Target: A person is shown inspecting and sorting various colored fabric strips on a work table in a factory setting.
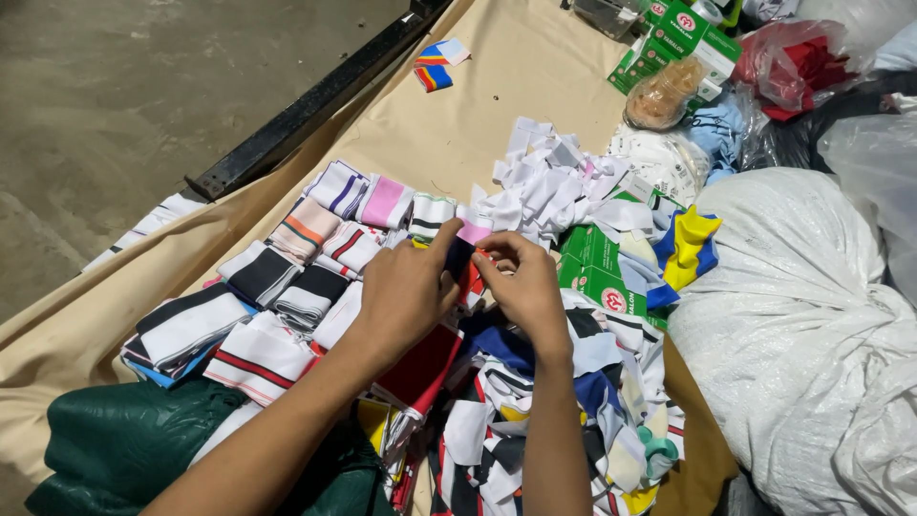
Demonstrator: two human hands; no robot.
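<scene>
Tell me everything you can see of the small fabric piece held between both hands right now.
The small fabric piece looks like a knitted strip, dark navy with a pink band at its top end near the left thumb and a red patch at its lower edge. It is pinched from either side by the left hand and the right hand, held just above the loose heap of mixed scraps. Fingers hide most of it, so its full shape cannot be told.
</scene>
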